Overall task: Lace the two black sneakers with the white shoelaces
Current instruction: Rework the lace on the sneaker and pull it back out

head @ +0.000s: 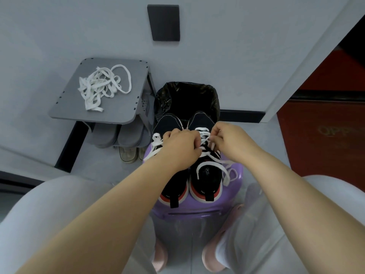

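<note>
I start with the bin [164,95] behind the stool: it has a black liner, and its inside is too dark for me to tell whether anything lies in it. The grey rack [110,109] to its left carries one loose heap of spare white laces [98,88] on its top, so tangled that I cannot count them. On the shelf below I count two grey slippers [118,135], and under those two pale shoes [128,155] on the floor, of which only the near ends show. The two black sneakers stand side by side, touching, on one purple stool [189,211], toes towards the bin. The left sneaker [167,123] is half covered by a forearm, with a lace end [156,139] trailing off its outer side. The right sneaker [207,175] has a white shoelace [206,140] crossed through its upper eyelets, the loose ends looping over its opening and down onto the stool. Both hands are over that shoe. The left hand [177,145] has its fingers curled and pinches the shoelace, and the right hand [229,141] pinches a strand of it just beside. The fingertips hide which eyelets they work. Two pink slippers [160,258] peep out below pale trouser legs, partly cut off.
</note>
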Demonstrator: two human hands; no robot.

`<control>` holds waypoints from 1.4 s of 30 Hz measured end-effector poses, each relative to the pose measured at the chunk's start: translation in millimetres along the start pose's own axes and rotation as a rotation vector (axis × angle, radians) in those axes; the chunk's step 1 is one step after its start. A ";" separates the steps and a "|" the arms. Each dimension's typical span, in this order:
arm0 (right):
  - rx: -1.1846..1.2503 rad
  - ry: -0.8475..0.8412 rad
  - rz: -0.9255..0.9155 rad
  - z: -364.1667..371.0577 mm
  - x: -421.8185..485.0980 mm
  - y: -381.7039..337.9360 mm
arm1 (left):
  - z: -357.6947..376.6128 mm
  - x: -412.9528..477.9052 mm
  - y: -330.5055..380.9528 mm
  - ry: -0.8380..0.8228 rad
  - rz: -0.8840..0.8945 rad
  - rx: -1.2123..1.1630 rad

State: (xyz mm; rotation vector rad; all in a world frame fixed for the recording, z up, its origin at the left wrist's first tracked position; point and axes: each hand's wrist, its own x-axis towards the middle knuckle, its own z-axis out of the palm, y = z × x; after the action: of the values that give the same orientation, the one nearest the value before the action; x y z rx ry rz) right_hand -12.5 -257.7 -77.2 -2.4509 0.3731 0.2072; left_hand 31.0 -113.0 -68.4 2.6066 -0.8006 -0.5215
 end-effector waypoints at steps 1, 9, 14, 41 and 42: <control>0.041 -0.012 0.012 -1.7 0.9 2.5 | -0.8 0.0 0.0 -0.001 -0.005 -0.029; 0.201 -0.132 0.131 -13.0 -3.4 9.0 | -7.7 0.6 -2.1 0.005 -0.029 -0.015; -0.069 -0.019 0.104 -15.4 -5.3 14.1 | -23.8 5.3 -12.8 -0.093 -0.081 0.253; -0.166 0.323 0.133 -34.5 -9.3 31.7 | -62.1 -5.2 -39.5 0.082 -0.134 0.141; -0.123 0.328 0.051 -30.9 -10.8 29.1 | -60.1 -6.1 -37.5 0.077 -0.119 0.176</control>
State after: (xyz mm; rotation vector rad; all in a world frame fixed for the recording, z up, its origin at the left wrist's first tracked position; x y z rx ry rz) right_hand -30.1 -296.5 -67.3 -2.6015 0.5788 -0.1581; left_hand 70.1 -66.6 -31.4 2.8306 -0.6981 -0.3958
